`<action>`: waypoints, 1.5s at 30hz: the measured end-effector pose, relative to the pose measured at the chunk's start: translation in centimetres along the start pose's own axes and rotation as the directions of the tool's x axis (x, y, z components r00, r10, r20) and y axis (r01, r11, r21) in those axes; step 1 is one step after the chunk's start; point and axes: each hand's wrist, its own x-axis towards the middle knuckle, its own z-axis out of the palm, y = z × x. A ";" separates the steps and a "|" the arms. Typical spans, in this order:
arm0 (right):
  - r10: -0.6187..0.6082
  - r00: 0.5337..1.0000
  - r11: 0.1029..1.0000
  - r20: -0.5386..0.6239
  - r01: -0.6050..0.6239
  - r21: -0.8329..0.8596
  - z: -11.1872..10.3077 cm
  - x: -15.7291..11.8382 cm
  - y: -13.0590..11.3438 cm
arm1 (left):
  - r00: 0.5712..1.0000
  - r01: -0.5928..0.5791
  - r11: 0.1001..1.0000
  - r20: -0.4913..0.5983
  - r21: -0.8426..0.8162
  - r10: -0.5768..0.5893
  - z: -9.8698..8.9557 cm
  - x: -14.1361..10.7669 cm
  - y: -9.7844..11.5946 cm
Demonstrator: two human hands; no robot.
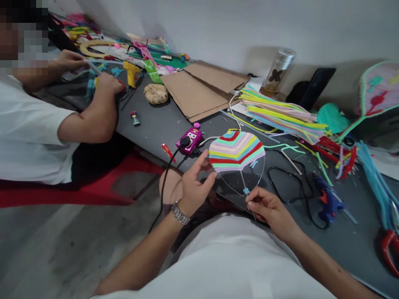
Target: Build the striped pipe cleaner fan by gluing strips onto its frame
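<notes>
A hand fan with a thin wire frame is held up over the table's front edge. Bent fuzzy strips in red, yellow, blue, mint and lilac cover its upper part, while bare wire loops below. My left hand holds the left edge of the fan, fingertips partly hidden behind it and thumb near the lowest strip. Below the loop, my right hand pinches the wire stem between thumb and fingers. A small light-blue piece sits where the wires meet, just above that pinch.
Behind the fan lies a bundle of coloured pipe cleaners beside cardboard sheets. A blue glue gun and red-handled scissors are at right. A purple power adapter trails cords. A co-worker's hand works at left.
</notes>
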 end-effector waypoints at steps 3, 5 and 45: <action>-0.008 1.000 1.000 0.003 0.009 -0.009 0.3 -0.2 -0.1 | 0.992 -0.127 0.987 0.018 0.097 0.126 -0.3 0.3 -0.1; -0.013 1.000 1.000 0.010 0.013 -0.006 0.4 -0.3 -0.2 | 0.979 -0.203 0.968 0.051 0.145 0.198 -0.5 0.6 0.1; -0.153 0.981 0.988 -0.119 0.152 -0.012 0.0 -1.3 0.6 | 0.981 -0.187 0.982 0.046 0.013 0.186 -0.2 1.0 0.9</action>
